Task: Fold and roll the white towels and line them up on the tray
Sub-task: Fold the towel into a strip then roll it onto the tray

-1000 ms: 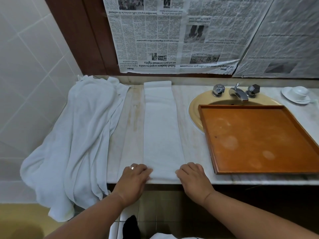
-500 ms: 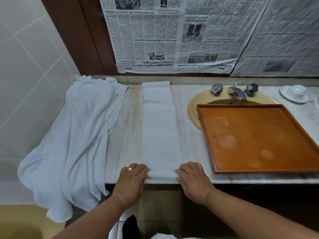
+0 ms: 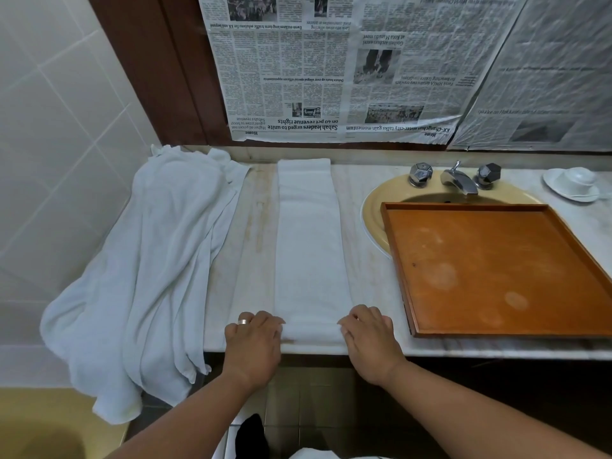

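A white towel point(image 3: 309, 246), folded into a long narrow strip, lies on the marble counter point(image 3: 367, 286) and runs from the back wall to the front edge. Its near end is turned up into a small roll. My left hand point(image 3: 253, 339) grips the left side of that roll with curled fingers, and my right hand point(image 3: 372, 339) grips the right side. The wooden tray point(image 3: 397, 260) sits to the right over the basin, with nothing on it.
A heap of loose white towels point(image 3: 145, 260) drapes over the counter's left end and hangs down beside the tiled wall. Behind the tray are the yellow basin point(image 3: 374, 210) and chrome tap point(image 3: 458, 178). A white cup and saucer point(image 3: 573, 183) stands at the far right.
The near end of the folded towel has been curled up off the counter edge into a small roll under both hands. My hands have shifted slightly forward.
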